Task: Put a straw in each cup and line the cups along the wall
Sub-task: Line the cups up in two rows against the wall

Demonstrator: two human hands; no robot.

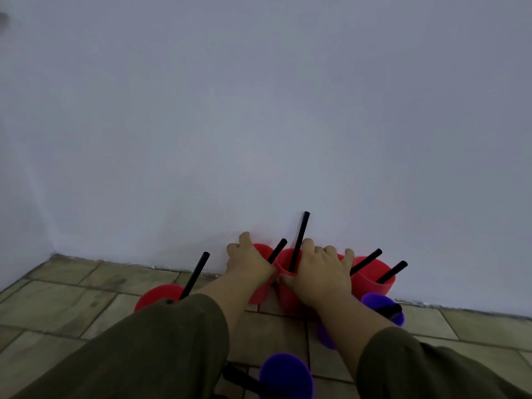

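At the wall (259, 125): red cups (365, 283) packed rim to rim. Short of the wall: purple cup (285, 375), not yet lined. Left hand (249, 264) curled round one red cup, right hand (321, 273) gripping its neighbour. Risk: squeezed together, tipping over, tall straw (299, 240) knocked out.

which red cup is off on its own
The far-left red cup: it stands alone on the floor, while the other red cups are bunched against the wall.

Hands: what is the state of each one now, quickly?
Left hand: grips a red cup at the wall.
Right hand: grips the red cup beside it.
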